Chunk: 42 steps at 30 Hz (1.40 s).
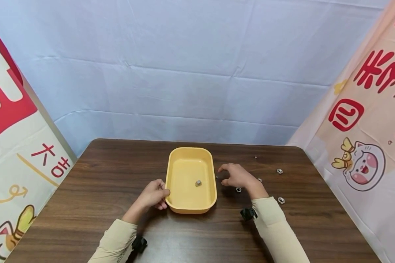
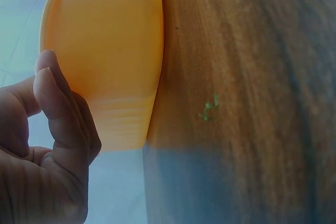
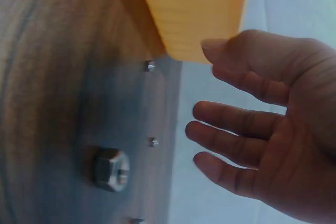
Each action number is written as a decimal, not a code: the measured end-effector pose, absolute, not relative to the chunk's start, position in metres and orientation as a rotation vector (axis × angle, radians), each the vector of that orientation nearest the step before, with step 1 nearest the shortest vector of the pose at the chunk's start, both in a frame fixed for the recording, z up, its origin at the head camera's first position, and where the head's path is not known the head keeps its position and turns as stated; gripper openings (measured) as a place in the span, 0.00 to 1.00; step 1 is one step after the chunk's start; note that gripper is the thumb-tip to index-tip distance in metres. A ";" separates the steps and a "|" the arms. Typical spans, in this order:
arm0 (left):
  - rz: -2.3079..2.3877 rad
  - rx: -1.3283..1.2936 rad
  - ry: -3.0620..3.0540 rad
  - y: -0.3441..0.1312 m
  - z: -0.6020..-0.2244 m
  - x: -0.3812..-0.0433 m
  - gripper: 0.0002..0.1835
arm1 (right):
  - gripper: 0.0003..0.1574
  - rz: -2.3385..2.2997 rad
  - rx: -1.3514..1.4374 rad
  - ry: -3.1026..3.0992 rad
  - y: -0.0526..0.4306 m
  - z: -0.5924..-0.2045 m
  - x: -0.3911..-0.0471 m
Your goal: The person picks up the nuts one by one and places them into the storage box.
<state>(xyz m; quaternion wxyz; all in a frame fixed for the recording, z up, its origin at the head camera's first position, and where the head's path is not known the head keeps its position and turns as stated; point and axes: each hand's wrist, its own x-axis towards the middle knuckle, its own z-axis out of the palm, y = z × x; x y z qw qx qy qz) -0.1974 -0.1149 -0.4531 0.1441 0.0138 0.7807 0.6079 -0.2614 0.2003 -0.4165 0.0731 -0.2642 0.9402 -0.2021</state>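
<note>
A yellow rectangular tray (image 1: 191, 210) rests on the table. My left hand (image 1: 153, 194) pinches its left rim, thumb over the edge and fingers against the outer wall, as the left wrist view also shows. Inside the tray lies a metal hex nut (image 1: 198, 183). Just right of the tray, my right hand (image 1: 238, 176) hovers with loosely bent, spread fingers and nothing in them. A tiny nut (image 1: 216, 177) lies between its fingertips and the tray. Under that hand's wrist side sits a larger hex nut (image 1: 238, 189). The right wrist view shows a big hex nut (image 3: 111, 170) below the fingers.
More nuts are scattered to the right: a nut (image 1: 279, 171) farther back, another nut (image 1: 281, 200) beside the right sleeve, and a tiny one (image 1: 255, 157) near the far edge. The brown wooden table (image 1: 118, 164) ends at a pale cloth backdrop (image 1: 184, 91).
</note>
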 end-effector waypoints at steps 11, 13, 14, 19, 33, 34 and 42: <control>1.760 0.060 2.230 -0.114 -0.454 -0.196 0.05 | 0.20 -0.899 -0.656 2.745 0.208 -0.439 -0.270; 1.758 0.056 2.235 -0.115 -0.455 -0.196 0.05 | 0.19 -0.936 -0.653 2.730 0.209 -0.443 -0.272; 1.758 0.053 2.238 -0.115 -0.455 -0.197 0.05 | 0.19 -0.964 -0.634 2.717 0.209 -0.445 -0.272; 1.753 0.047 2.252 -0.115 -0.455 -0.197 0.05 | 0.19 -1.144 -0.511 2.562 0.208 -0.453 -0.276; 1.748 0.038 2.255 -0.114 -0.453 -0.199 0.05 | 0.17 -1.316 -0.256 2.425 0.203 -0.469 -0.291; 1.749 0.036 2.252 -0.114 -0.453 -0.199 0.05 | 0.16 -1.305 -0.256 2.434 0.202 -0.470 -0.292; 1.748 0.039 2.249 -0.114 -0.453 -0.198 0.05 | 0.11 -1.212 -0.301 2.530 0.200 -0.470 -0.293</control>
